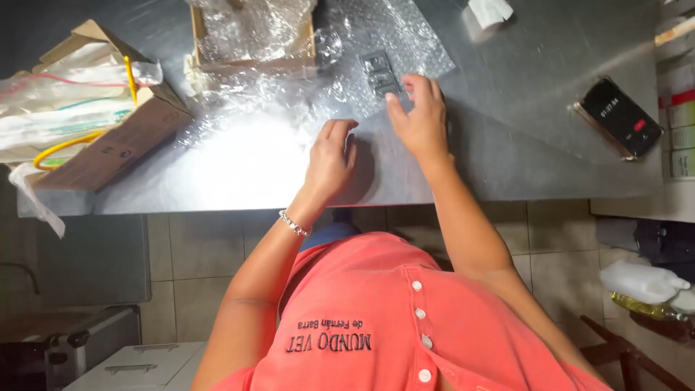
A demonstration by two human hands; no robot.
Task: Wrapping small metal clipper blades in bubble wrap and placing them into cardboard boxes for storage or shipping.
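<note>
My left hand (331, 161) rests on the steel table (507, 159), fingers curled loosely, holding nothing that I can see. A beaded bracelet sits on its wrist. My right hand (420, 119) lies just to the right and farther out, fingers spread. Its fingertips touch the near edge of a sheet of bubble wrap (391, 43). A small clear blister pack (380, 72) lies on the wrap just left of those fingertips. Strong glare washes out the table left of my left hand.
An open cardboard box (108, 137) of plastic bags and yellow cord stands at the left. A small wooden tray (253, 64) with crumpled plastic sits at the back. A dark phone (620, 117) lies at right, a white bottle (641, 281) below the table edge.
</note>
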